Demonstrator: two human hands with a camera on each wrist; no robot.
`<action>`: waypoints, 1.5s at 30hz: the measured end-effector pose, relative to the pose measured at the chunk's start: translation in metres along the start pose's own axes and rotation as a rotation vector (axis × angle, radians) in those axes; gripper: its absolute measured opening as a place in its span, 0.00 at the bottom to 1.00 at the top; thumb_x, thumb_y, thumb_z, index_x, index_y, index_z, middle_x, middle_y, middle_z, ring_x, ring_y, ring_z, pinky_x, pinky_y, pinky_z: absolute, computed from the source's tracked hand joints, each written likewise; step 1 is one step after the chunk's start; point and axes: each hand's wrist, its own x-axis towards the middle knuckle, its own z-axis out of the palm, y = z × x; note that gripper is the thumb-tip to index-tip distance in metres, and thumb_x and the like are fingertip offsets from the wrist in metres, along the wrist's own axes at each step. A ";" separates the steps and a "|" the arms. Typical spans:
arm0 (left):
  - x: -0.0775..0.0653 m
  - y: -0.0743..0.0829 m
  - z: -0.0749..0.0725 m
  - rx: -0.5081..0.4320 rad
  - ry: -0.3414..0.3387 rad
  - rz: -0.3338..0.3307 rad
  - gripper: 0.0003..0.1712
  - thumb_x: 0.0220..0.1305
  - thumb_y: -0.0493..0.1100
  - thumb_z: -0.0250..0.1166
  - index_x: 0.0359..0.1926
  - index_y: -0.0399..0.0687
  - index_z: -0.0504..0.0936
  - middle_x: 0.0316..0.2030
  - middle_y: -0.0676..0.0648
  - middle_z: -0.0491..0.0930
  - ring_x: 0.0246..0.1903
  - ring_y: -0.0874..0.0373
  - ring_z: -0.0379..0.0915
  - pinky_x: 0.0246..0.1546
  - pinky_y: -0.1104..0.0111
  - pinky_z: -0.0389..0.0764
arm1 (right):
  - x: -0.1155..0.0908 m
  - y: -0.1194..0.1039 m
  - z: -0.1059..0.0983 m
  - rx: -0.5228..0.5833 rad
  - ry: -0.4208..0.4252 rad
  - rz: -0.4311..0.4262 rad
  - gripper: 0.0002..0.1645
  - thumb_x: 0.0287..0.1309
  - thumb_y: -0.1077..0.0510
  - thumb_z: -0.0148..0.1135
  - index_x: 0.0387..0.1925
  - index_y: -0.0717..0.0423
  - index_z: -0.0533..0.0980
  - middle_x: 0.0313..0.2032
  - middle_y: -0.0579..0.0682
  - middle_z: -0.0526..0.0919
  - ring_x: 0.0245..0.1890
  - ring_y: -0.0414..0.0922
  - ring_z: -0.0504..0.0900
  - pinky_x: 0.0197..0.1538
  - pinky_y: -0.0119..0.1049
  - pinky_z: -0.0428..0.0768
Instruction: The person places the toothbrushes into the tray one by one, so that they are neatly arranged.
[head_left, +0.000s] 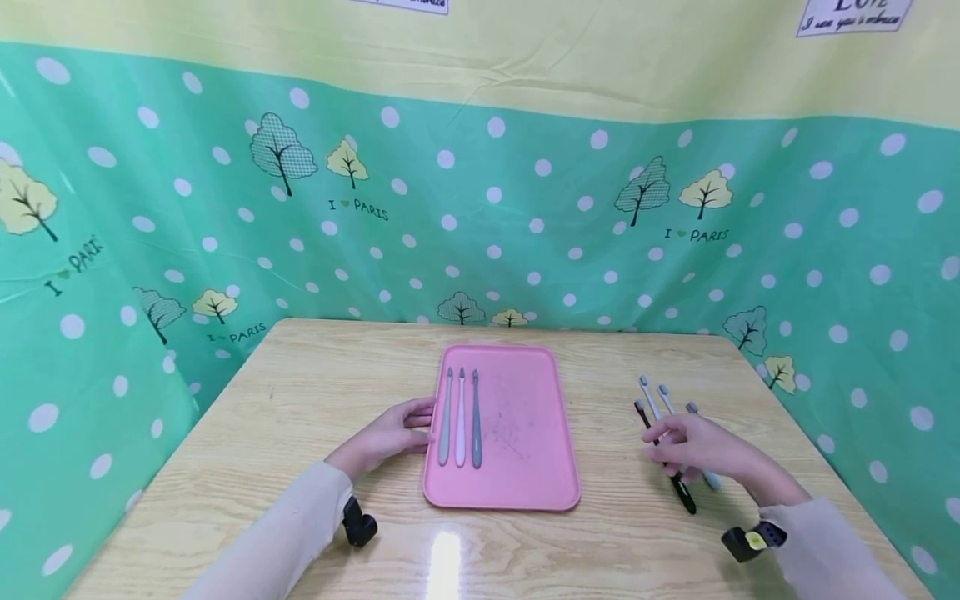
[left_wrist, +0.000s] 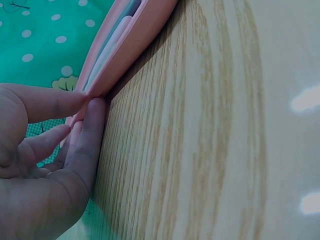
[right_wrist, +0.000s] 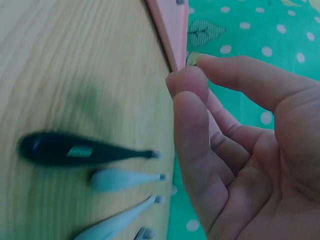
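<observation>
My left hand (head_left: 393, 429) grips the left rim of a pink tray (head_left: 525, 487) between thumb and fingers; the left wrist view shows the fingertips (left_wrist: 95, 107) at its edge. Along the tray's left side three toothbrushes lie side by side: a grey-green one (head_left: 445, 425), a pale pink one (head_left: 461, 425) and a dark grey one (head_left: 477, 425). My right hand (head_left: 701, 446) hovers over more toothbrushes at the right, its fingers loosely bent around nothing. Closest to it is a black toothbrush (right_wrist: 75, 150); pale ones (right_wrist: 122, 180) lie beside it, partly hidden in the head view.
The wooden table (head_left: 337, 358) extends on both sides of the tray. Behind and beside it hangs a green and yellow patterned cloth (head_left: 487, 200). A small black camera is strapped on each wrist.
</observation>
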 end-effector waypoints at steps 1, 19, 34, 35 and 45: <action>0.000 0.000 0.000 0.000 0.000 0.001 0.40 0.65 0.28 0.61 0.75 0.34 0.57 0.65 0.33 0.67 0.62 0.41 0.68 0.55 0.61 0.83 | -0.002 0.003 -0.001 0.003 0.001 0.005 0.25 0.67 0.57 0.63 0.55 0.73 0.71 0.32 0.58 0.80 0.29 0.51 0.81 0.24 0.38 0.84; -0.002 0.002 0.002 -0.003 0.006 -0.007 0.40 0.65 0.28 0.61 0.75 0.34 0.57 0.64 0.33 0.68 0.61 0.42 0.70 0.55 0.61 0.83 | -0.020 0.038 -0.002 -0.001 0.065 0.075 0.18 0.63 0.60 0.66 0.46 0.69 0.72 0.26 0.53 0.79 0.25 0.47 0.78 0.23 0.38 0.83; -0.001 0.001 0.001 -0.018 -0.005 -0.003 0.40 0.65 0.27 0.60 0.75 0.33 0.56 0.66 0.32 0.65 0.61 0.41 0.69 0.55 0.60 0.83 | -0.023 0.052 0.003 -0.056 0.119 0.068 0.15 0.60 0.61 0.68 0.42 0.65 0.73 0.24 0.52 0.78 0.23 0.48 0.79 0.21 0.38 0.84; -0.001 0.001 0.000 -0.023 -0.004 -0.008 0.40 0.65 0.27 0.60 0.75 0.34 0.56 0.66 0.32 0.65 0.61 0.42 0.69 0.55 0.60 0.83 | -0.023 0.052 0.003 -0.057 0.122 0.068 0.15 0.60 0.61 0.69 0.42 0.65 0.73 0.24 0.52 0.78 0.23 0.48 0.79 0.21 0.38 0.85; -0.001 0.001 0.000 -0.016 -0.010 -0.004 0.40 0.66 0.27 0.60 0.75 0.32 0.55 0.66 0.31 0.65 0.62 0.41 0.68 0.56 0.61 0.82 | -0.021 0.049 0.009 -0.088 0.162 0.103 0.16 0.58 0.61 0.70 0.41 0.65 0.74 0.25 0.52 0.78 0.24 0.48 0.80 0.23 0.39 0.86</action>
